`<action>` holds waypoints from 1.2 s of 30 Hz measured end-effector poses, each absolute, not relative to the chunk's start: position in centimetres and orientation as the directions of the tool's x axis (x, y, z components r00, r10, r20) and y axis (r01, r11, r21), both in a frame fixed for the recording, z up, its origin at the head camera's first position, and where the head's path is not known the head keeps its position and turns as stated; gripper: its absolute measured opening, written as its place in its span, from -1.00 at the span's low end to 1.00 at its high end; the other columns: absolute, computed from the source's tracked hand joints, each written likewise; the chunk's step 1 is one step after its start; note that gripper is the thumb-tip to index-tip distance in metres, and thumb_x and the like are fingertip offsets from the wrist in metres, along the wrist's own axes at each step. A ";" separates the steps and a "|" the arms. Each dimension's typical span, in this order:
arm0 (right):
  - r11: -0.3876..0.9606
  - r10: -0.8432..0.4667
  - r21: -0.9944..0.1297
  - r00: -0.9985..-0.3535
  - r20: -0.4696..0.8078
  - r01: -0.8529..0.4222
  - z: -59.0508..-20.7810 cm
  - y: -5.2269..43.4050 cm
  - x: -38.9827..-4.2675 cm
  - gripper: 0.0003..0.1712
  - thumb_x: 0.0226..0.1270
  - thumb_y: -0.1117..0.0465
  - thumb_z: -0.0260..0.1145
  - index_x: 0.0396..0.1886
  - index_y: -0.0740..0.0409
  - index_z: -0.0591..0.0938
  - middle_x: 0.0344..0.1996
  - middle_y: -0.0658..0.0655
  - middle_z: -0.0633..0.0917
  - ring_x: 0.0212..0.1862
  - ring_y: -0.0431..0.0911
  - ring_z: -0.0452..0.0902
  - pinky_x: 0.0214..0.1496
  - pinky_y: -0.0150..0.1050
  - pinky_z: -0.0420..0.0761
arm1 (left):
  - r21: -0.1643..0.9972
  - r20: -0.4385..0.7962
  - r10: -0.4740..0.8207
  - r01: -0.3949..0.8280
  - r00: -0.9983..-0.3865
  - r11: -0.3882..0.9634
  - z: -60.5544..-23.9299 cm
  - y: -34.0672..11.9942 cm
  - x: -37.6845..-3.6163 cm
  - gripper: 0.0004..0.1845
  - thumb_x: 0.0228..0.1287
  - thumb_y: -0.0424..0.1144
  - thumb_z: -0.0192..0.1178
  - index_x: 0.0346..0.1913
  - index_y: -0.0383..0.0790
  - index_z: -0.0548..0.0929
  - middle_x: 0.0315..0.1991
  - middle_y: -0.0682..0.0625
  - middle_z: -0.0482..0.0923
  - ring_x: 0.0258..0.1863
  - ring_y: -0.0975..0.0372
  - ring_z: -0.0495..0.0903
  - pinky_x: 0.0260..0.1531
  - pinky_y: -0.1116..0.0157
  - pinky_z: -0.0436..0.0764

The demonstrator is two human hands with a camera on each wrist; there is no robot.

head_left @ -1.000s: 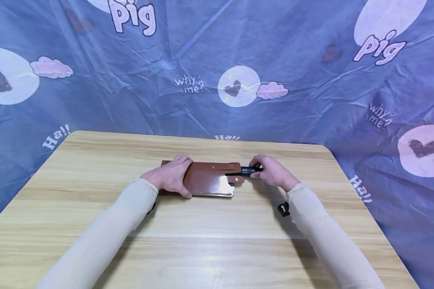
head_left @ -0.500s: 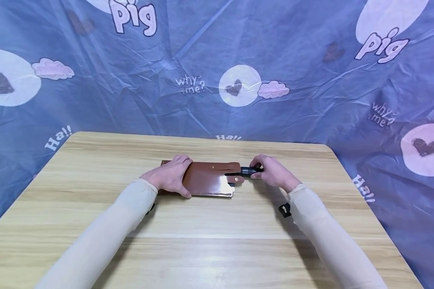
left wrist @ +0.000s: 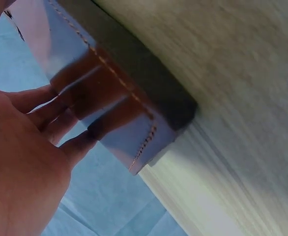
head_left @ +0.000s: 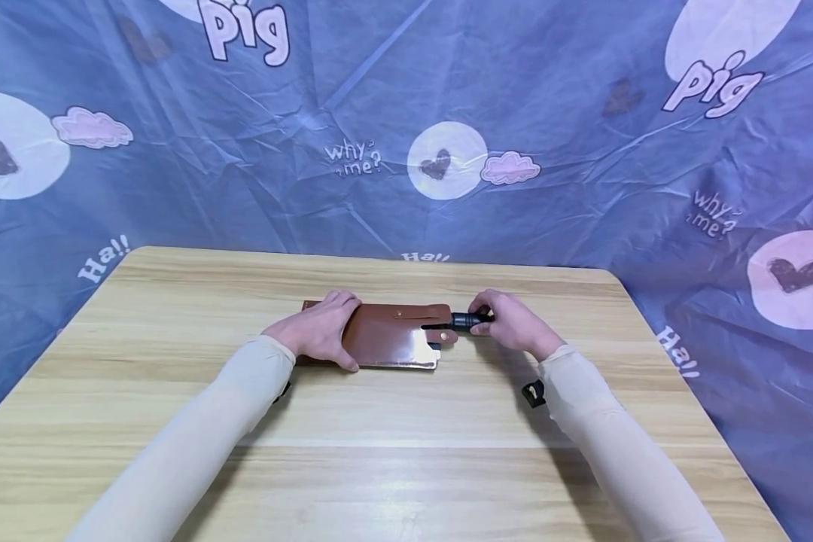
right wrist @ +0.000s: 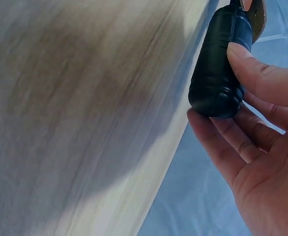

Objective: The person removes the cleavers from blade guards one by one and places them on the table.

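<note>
A brown leather knife sheath (head_left: 388,346), broad and glossy like a cleaver's cover, lies across the far middle of the table. Its snap strap (head_left: 445,336) hangs at the right end, beside a slot. My left hand (head_left: 318,330) spans the sheath's left part, thumb on the near edge and fingers over the far side. In the left wrist view several fingertips meet the stitched leather (left wrist: 104,103). A black knife handle (right wrist: 215,66) sticks out at the right. My right hand (head_left: 511,322) pinches this handle between thumb and fingers. The blade is hidden inside the sheath.
The wood-grain table (head_left: 379,482) has rounded far corners. Behind it hangs a blue printed cloth (head_left: 271,173), wrinkled, which also runs down both sides. A black wrist-camera mount (head_left: 534,393) shows under the right sleeve.
</note>
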State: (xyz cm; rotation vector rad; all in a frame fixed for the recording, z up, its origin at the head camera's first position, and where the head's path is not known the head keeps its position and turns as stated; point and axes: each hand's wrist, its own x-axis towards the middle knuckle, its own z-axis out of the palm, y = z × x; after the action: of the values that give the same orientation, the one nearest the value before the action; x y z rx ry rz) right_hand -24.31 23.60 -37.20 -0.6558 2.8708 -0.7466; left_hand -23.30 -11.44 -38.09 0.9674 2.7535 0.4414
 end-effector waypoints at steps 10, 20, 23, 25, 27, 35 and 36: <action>0.792 -0.432 -0.484 -0.902 -0.013 -0.373 -37.1 23.7 -24.4 -0.72 0.12 0.34 0.48 -0.16 0.23 0.64 -0.25 0.11 0.65 -0.16 0.05 0.57 0.05 0.06 0.51 | 0.345 -0.062 0.644 0.589 -0.763 0.731 -38.1 -11.5 -23.2 0.16 -0.27 0.10 0.58 0.36 -0.50 0.27 0.28 -0.25 0.28 0.30 -0.04 0.22 0.31 0.10 0.25; 0.792 -0.440 -0.477 -0.898 -0.015 -0.381 -37.2 23.7 -24.4 -0.71 0.13 0.35 0.47 -0.13 0.25 0.63 -0.21 0.13 0.65 -0.13 0.07 0.57 0.08 0.07 0.51 | 0.353 -0.055 0.651 0.595 -0.757 0.722 -38.1 -11.6 -23.1 0.15 -0.28 0.09 0.58 0.34 -0.51 0.29 0.26 -0.25 0.29 0.28 -0.04 0.24 0.29 0.09 0.28; 0.794 -0.439 -0.472 -0.898 -0.009 -0.383 -37.2 23.7 -24.3 -0.71 0.14 0.35 0.47 -0.14 0.25 0.63 -0.22 0.13 0.65 -0.13 0.07 0.58 0.08 0.07 0.51 | 0.355 -0.058 0.651 0.594 -0.757 0.722 -38.3 -11.6 -23.2 0.15 -0.27 0.09 0.58 0.34 -0.50 0.28 0.27 -0.25 0.29 0.29 -0.04 0.22 0.30 0.10 0.27; 0.793 -0.440 -0.470 -0.898 -0.005 -0.387 -37.2 23.8 -24.2 -0.71 0.14 0.35 0.47 -0.14 0.25 0.63 -0.22 0.13 0.65 -0.13 0.07 0.58 0.07 0.07 0.52 | 0.355 -0.060 0.648 0.591 -0.759 0.724 -38.4 -11.6 -23.2 0.15 -0.27 0.09 0.58 0.34 -0.50 0.28 0.27 -0.24 0.29 0.29 -0.03 0.22 0.30 0.11 0.27; 0.793 -0.442 -0.467 -0.897 0.001 -0.391 -37.2 23.9 -24.1 -0.72 0.14 0.35 0.47 -0.14 0.25 0.63 -0.23 0.13 0.65 -0.14 0.07 0.57 0.06 0.06 0.52 | 0.354 -0.061 0.645 0.588 -0.762 0.727 -38.4 -11.5 -23.2 0.15 -0.27 0.09 0.58 0.34 -0.49 0.29 0.27 -0.24 0.29 0.29 -0.03 0.22 0.30 0.11 0.27; 0.796 -0.445 -0.455 -0.896 0.008 -0.399 -37.2 24.1 -24.0 -0.71 0.13 0.35 0.48 -0.14 0.25 0.63 -0.23 0.12 0.65 -0.14 0.07 0.57 0.05 0.06 0.52 | 0.347 -0.059 0.646 0.591 -0.761 0.728 -38.3 -11.5 -23.1 0.17 -0.27 0.11 0.57 0.36 -0.52 0.27 0.28 -0.26 0.28 0.30 -0.04 0.22 0.30 0.09 0.28; 0.797 -0.444 -0.452 -0.896 0.008 -0.399 -37.1 24.1 -24.0 -0.71 0.13 0.34 0.48 -0.14 0.24 0.63 -0.23 0.12 0.65 -0.14 0.07 0.57 0.05 0.06 0.52 | 0.348 -0.061 0.644 0.588 -0.763 0.730 -38.3 -11.5 -23.1 0.17 -0.27 0.11 0.57 0.36 -0.51 0.27 0.28 -0.26 0.27 0.30 -0.04 0.21 0.30 0.10 0.28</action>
State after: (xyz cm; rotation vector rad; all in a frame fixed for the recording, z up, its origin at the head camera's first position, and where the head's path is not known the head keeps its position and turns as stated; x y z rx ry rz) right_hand -24.03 24.15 -37.15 -0.6788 2.8842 -0.6925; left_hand -23.07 -11.53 -38.32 0.9898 2.7541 0.4645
